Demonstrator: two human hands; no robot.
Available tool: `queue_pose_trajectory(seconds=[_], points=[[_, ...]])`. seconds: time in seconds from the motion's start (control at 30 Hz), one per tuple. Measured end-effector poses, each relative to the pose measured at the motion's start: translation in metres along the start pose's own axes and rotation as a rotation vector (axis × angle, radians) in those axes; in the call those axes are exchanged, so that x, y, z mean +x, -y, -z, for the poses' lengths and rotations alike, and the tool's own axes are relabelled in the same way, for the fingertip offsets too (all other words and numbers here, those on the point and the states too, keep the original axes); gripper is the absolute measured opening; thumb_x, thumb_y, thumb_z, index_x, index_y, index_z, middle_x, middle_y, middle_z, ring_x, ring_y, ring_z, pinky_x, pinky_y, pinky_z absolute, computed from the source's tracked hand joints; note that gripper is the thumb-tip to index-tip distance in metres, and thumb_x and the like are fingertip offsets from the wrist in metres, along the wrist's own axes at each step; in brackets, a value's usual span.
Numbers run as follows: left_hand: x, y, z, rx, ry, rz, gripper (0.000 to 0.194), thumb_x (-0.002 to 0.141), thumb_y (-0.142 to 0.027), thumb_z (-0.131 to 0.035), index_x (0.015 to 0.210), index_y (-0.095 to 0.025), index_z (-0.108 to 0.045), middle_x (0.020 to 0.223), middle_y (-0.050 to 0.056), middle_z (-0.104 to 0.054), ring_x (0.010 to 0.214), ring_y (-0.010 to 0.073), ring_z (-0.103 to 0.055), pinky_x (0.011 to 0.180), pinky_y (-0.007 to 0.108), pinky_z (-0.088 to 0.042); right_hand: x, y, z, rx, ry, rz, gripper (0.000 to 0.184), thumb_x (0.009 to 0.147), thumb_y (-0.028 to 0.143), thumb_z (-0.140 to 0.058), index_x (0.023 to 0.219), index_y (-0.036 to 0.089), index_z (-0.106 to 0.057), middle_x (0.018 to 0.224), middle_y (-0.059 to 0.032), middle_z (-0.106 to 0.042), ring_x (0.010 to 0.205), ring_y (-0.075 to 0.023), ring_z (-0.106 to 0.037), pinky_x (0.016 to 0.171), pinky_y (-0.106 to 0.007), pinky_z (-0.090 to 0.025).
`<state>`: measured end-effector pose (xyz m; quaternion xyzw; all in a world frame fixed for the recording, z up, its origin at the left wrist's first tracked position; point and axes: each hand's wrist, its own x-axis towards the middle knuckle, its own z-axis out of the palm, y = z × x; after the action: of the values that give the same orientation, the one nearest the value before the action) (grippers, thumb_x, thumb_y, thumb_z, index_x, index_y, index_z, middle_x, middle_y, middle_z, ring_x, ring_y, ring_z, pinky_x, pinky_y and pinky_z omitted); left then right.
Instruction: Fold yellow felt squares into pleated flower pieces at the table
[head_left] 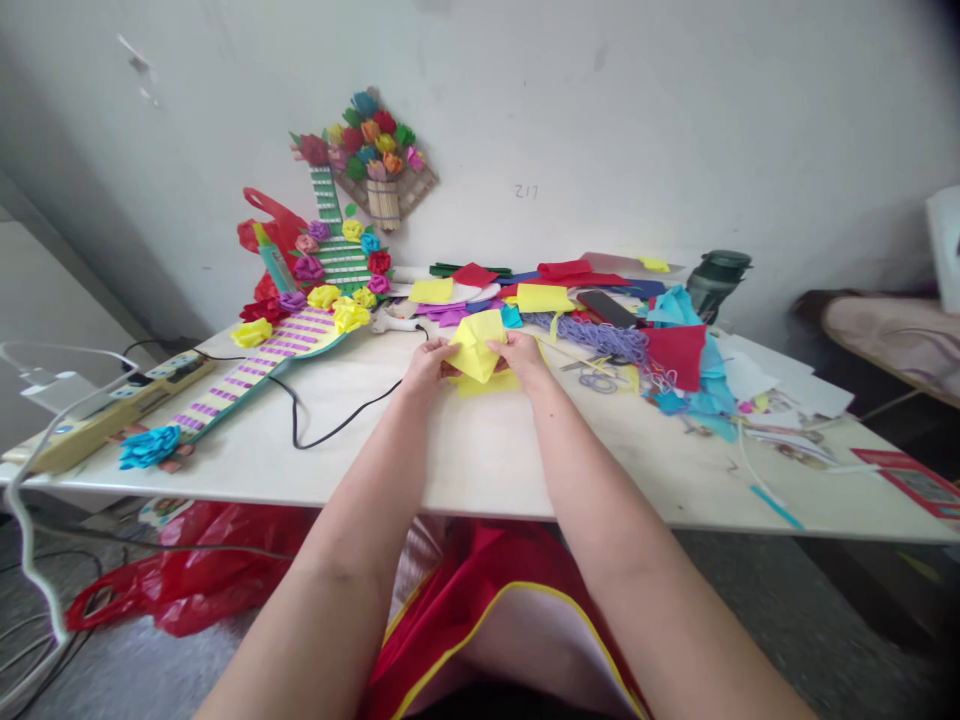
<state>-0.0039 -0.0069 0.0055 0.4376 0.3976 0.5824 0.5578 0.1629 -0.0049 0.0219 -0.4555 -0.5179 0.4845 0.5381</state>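
Note:
Between my two hands is a folded piece of yellow paper [478,345], held just above the white table. My left hand [431,362] pinches its left edge, and my right hand [522,355] grips the right edge. Creases run across the paper and it bulges toward me. Below it, more yellow paper [487,385] shows on the tabletop. Behind my hands lie stacked sheets, among them a yellow sheet [544,298] and a red piece [475,275]. Purple yarn [592,335] and scissors [589,364] rest to the right of my right hand.
On the left stand a guitar-shaped craft with paper flowers [285,335], a glue bottle [274,262] and a power strip [124,410]. A black cable [294,420] crosses the table. A phone [606,309], blue crepe paper [709,390] and a dark green bottle [718,280] are on the right.

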Motion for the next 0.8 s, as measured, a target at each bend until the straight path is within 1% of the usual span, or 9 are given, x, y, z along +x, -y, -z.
queue_pose_trajectory(seconds=[0.07, 0.13, 0.23, 0.3, 0.4, 0.5, 0.6, 0.7, 0.8], points=[[0.0000, -0.0010, 0.0000, -0.006, 0.032, 0.035, 0.029, 0.051, -0.027, -0.074, 0.068, -0.017, -0.053, 0.058, -0.001, -0.059, 0.048, 0.0126, -0.055, 0.045, 0.024, -0.043, 0.0007, 0.0002, 0.0015, -0.006, 0.005, 0.009, 0.014, 0.065, 0.023, -0.071, 0.070, 0.015, -0.060, 0.054, 0.0026, -0.062, 0.046, -0.0104, -0.056, 0.042, -0.020, -0.046], [-0.0001, -0.0016, -0.0003, -0.004, 0.033, 0.038, 0.025, 0.054, -0.028, -0.071, 0.069, -0.016, -0.056, 0.056, -0.001, -0.057, 0.047, 0.0127, -0.054, 0.043, 0.024, -0.041, 0.0010, 0.0001, 0.0031, -0.030, 0.032, 0.017, 0.015, 0.064, 0.024, -0.072, 0.068, 0.016, -0.060, 0.054, 0.0028, -0.061, 0.047, -0.0106, -0.055, 0.042, -0.021, -0.046], [-0.0007, -0.0015, -0.0010, 0.007, 0.019, 0.008, 0.022, 0.058, -0.030, -0.069, 0.069, -0.014, -0.058, 0.053, -0.001, -0.056, 0.046, 0.0119, -0.052, 0.042, 0.022, -0.038, 0.0010, -0.0005, 0.0049, -0.065, 0.091, 0.030, 0.016, 0.063, 0.023, -0.072, 0.063, 0.016, -0.058, 0.054, 0.0028, -0.060, 0.048, -0.0111, -0.055, 0.042, -0.021, -0.045], [-0.0013, -0.0008, -0.0014, 0.019, 0.008, -0.021, 0.021, 0.058, -0.029, -0.070, 0.066, -0.014, -0.058, 0.051, -0.001, -0.055, 0.045, 0.0103, -0.051, 0.043, 0.021, -0.035, 0.0008, -0.0011, 0.0054, -0.080, 0.122, 0.029, 0.018, 0.061, 0.022, -0.073, 0.060, 0.016, -0.057, 0.054, 0.0029, -0.060, 0.048, -0.0111, -0.055, 0.042, -0.021, -0.044], [-0.0012, 0.0004, -0.0015, 0.026, 0.005, -0.045, 0.021, 0.057, -0.028, -0.071, 0.063, -0.014, -0.056, 0.050, -0.002, -0.054, 0.044, 0.0087, -0.048, 0.043, 0.020, -0.034, 0.0007, -0.0020, 0.0056, -0.074, 0.154, 0.025, 0.018, 0.061, 0.025, -0.074, 0.061, 0.017, -0.057, 0.054, 0.0029, -0.060, 0.049, -0.0117, -0.055, 0.042, -0.021, -0.044], [0.0000, 0.0012, -0.0007, 0.024, 0.022, -0.041, 0.021, 0.056, -0.027, -0.071, 0.062, -0.015, -0.056, 0.047, -0.003, -0.052, 0.041, 0.0081, -0.046, 0.041, 0.020, -0.032, 0.0010, -0.0026, 0.0058, -0.056, 0.136, 0.036, 0.020, 0.064, 0.029, -0.072, 0.061, 0.017, -0.057, 0.052, 0.0034, -0.058, 0.049, -0.0115, -0.054, 0.043, -0.021, -0.043], [0.0008, 0.0006, -0.0001, 0.018, 0.022, -0.021, 0.021, 0.055, -0.026, -0.071, 0.064, -0.015, -0.055, 0.047, -0.003, -0.052, 0.040, 0.0079, -0.046, 0.040, 0.020, -0.031, 0.0012, -0.0022, 0.0068, -0.041, 0.103, 0.041, 0.024, 0.065, 0.030, -0.071, 0.056, 0.017, -0.053, 0.049, 0.0044, -0.054, 0.048, -0.0106, -0.052, 0.045, -0.021, -0.043], [0.0002, -0.0007, -0.0002, 0.011, 0.025, -0.011, 0.022, 0.054, -0.026, -0.071, 0.067, -0.015, -0.057, 0.050, -0.002, -0.055, 0.041, 0.0086, -0.048, 0.041, 0.020, -0.034, 0.0007, -0.0016, 0.0080, -0.025, 0.124, 0.034, 0.027, 0.064, 0.031, -0.072, 0.055, 0.017, -0.051, 0.049, 0.0045, -0.054, 0.048, -0.0106, -0.052, 0.047, -0.022, -0.044], [-0.0006, -0.0016, -0.0004, 0.010, 0.038, -0.017, 0.024, 0.052, -0.027, -0.072, 0.067, -0.015, -0.057, 0.050, -0.002, -0.055, 0.041, 0.0075, -0.047, 0.040, 0.019, -0.033, 0.0003, -0.0020, 0.0087, -0.027, 0.168, 0.021, 0.027, 0.063, 0.034, -0.074, 0.057, 0.017, -0.054, 0.051, 0.0034, -0.057, 0.050, -0.0116, -0.054, 0.048, -0.023, -0.045]])
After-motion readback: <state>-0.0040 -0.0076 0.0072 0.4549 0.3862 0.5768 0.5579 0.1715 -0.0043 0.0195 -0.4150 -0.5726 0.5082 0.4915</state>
